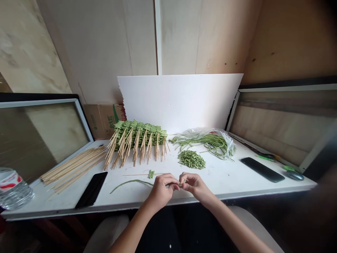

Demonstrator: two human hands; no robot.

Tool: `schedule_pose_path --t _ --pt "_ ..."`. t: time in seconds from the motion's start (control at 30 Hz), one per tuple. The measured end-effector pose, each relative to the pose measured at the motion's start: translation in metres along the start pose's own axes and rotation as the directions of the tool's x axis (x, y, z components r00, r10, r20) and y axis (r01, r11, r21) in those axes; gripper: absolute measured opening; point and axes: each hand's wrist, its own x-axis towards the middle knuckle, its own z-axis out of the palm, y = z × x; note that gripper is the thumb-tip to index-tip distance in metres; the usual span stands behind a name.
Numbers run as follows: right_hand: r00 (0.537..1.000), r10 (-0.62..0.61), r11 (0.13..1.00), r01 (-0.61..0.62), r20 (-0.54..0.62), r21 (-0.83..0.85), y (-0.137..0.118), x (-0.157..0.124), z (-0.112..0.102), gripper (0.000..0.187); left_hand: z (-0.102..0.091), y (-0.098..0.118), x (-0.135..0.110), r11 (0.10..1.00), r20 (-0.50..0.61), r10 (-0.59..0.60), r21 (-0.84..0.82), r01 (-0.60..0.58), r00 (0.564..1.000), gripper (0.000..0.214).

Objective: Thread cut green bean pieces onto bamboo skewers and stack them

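Note:
Just over the table's front edge, my left hand (164, 186) and my right hand (191, 183) meet, fingertips almost touching. A long green bean (131, 181) trails out to the left from under my left hand, which is closed on it. My right hand pinches the bean's other end, of which only a bit of green shows between the fingers. Beyond my left hand lies a bamboo skewer (137, 174) with a few short bean pieces (151, 174) threaded on it. A pile of cut bean pieces (191, 159) sits past my right hand.
Stacked bean skewers (139, 135) stand at the back left, near loose bamboo skewers (76, 163). Long beans (213, 141) lie in a clear plastic bag (231, 144). Phones (91, 189) (262, 169) flank the work area. A water bottle (14, 191) is far left; scissors (288, 168) lie right.

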Motion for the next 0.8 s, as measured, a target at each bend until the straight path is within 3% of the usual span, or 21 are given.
schedule_pose_path --t 0.13,0.27,0.37,0.47,0.6,0.7,0.8 --pt "0.970 -0.167 0.928 0.095 -0.176 -0.361 -0.007 -0.001 0.000 0.012 -0.003 0.000 0.002 0.993 -0.009 -0.080 0.090 0.080 0.997 0.009" --pt "0.946 -0.236 0.884 0.115 -0.221 -0.453 -0.013 -0.004 0.005 0.013 0.000 0.002 0.002 0.992 -0.006 -0.126 0.030 0.126 0.992 0.011" --pt "0.955 -0.137 0.933 0.035 -0.265 -0.358 -0.012 -0.006 0.013 0.012 0.003 0.003 0.001 0.992 -0.021 -0.126 -0.035 0.125 0.992 0.013" --pt "0.965 -0.021 0.992 -0.013 -0.263 -0.127 -0.010 -0.006 0.020 0.021 0.004 0.001 -0.001 0.989 -0.045 -0.124 -0.088 0.120 0.991 0.015" --pt "0.959 0.058 0.997 -0.039 -0.278 0.073 -0.013 -0.002 0.011 0.029 0.002 -0.004 0.000 0.984 -0.046 -0.141 -0.114 0.135 0.989 0.013" --pt "0.918 -0.015 0.992 -0.037 -0.396 -0.124 -0.006 0.003 -0.013 0.035 -0.001 -0.006 0.002 0.987 -0.056 -0.149 -0.076 0.145 0.987 0.020" --pt "0.896 -0.089 0.870 -0.144 -0.436 -0.472 0.015 0.007 -0.040 0.040 -0.004 -0.007 0.002 0.988 -0.079 -0.154 -0.010 0.154 0.985 0.028"
